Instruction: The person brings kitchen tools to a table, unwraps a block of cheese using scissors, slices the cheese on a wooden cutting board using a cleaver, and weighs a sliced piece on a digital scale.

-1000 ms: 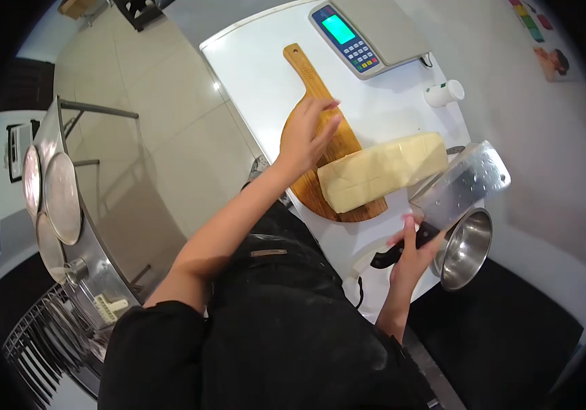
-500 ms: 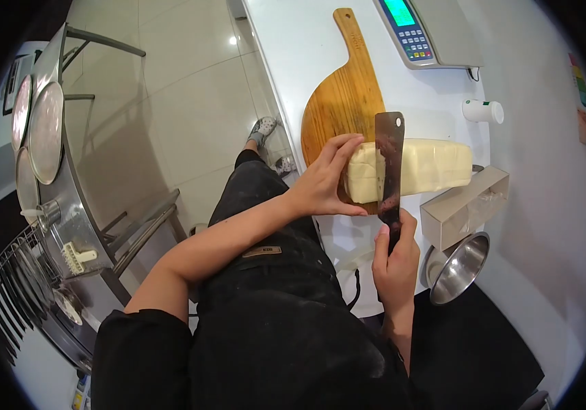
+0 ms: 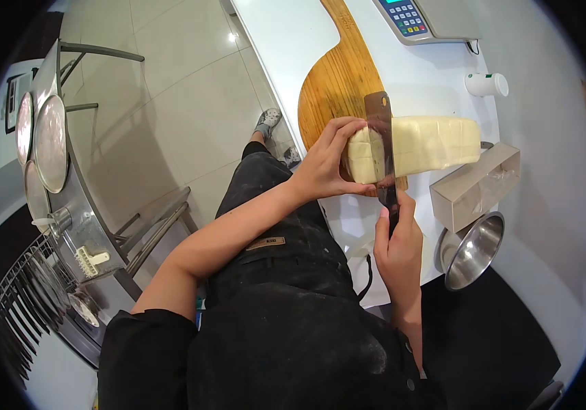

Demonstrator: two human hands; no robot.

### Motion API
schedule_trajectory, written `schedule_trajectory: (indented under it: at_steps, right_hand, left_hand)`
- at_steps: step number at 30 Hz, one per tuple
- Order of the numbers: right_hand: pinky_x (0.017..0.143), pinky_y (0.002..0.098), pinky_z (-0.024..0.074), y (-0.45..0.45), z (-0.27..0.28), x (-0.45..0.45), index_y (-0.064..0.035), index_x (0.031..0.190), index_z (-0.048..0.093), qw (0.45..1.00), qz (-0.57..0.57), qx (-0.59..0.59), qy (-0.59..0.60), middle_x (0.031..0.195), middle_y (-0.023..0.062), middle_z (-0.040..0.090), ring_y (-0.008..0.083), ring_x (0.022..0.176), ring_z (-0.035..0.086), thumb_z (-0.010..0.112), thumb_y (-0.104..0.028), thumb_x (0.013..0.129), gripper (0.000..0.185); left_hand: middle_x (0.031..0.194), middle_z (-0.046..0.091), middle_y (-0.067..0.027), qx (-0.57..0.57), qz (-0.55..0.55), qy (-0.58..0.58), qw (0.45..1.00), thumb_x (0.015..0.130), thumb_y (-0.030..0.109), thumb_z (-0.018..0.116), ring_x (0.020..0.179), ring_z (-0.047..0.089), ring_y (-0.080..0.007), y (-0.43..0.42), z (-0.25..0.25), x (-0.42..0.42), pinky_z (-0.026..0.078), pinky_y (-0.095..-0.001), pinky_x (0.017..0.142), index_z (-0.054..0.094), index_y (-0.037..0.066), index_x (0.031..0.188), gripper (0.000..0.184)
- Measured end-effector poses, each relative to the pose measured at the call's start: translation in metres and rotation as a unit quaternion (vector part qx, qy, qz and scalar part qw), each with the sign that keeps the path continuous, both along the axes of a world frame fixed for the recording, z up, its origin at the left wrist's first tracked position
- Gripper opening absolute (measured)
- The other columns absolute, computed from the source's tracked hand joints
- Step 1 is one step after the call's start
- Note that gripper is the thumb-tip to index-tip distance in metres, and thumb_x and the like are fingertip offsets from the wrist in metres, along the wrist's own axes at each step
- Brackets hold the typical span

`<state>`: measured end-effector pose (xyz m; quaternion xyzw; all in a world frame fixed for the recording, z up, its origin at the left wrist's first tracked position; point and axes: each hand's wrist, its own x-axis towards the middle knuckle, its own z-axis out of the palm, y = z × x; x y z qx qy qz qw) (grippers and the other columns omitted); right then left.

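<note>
A pale yellow block that looks like butter [image 3: 436,143] lies across a round wooden board [image 3: 327,89], its right part reaching past the board. My left hand [image 3: 327,160] grips the block's left end between thumb and fingers. In my right hand [image 3: 399,249] is a broad dark-bladed knife [image 3: 383,140], held by its black handle. The blade stands in the block near the left end, crossing it from front to back. How deep the cutting edge sits is hidden.
A digital scale [image 3: 436,20] and a white cup lying on its side [image 3: 486,85] are at the back of the white table [image 3: 272,41]. To the right are an open carton [image 3: 474,191] and a steel bowl [image 3: 474,253]. A metal stand with round pans [image 3: 50,143] is at left.
The view has shifted, so the table things sit higher in the picture. The blade has tilted and appears narrower. Both hands keep their holds on the butter and the knife.
</note>
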<state>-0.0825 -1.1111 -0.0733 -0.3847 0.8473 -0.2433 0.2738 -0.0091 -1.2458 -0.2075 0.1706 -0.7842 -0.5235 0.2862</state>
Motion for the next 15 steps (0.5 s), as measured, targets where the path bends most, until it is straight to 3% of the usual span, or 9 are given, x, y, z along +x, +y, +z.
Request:
schedule_trajectory:
  at_steps: [12, 15]
  right_hand:
    - [0.066, 0.0444, 0.0465, -0.0032, -0.0027, -0.0038, 0.0035, 0.117, 0.044, 1.0, 0.009, -0.008, -0.003, 0.094, 0.0265, 0.058, 0.0437, 0.082, 0.059, 0.048, -0.004, 0.089, 0.029]
    - [0.066, 0.0445, 0.0465, -0.0026, -0.0033, -0.004, 0.0034, 0.117, 0.044, 1.0, 0.009, -0.007, -0.003, 0.094, 0.0265, 0.058, 0.0437, 0.082, 0.058, 0.048, -0.004, 0.089, 0.029]
  left_hand:
    - [0.121, 0.042, -0.0165, 0.003, 0.016, 0.011, 1.0, 0.053, 0.031, 0.087, 0.115, 0.046, -0.0307, -0.0019, -0.0035, -0.0023, 0.043, -0.0373, 0.095, 0.038, 0.002, 0.128, 0.095]
    - [0.119, 0.043, -0.0171, -0.013, 0.03, 0.022, 0.999, 0.055, 0.031, 0.084, 0.109, 0.05, -0.0329, -0.0031, -0.002, -0.0038, 0.045, -0.0384, 0.089, 0.039, 0.002, 0.126, 0.089]
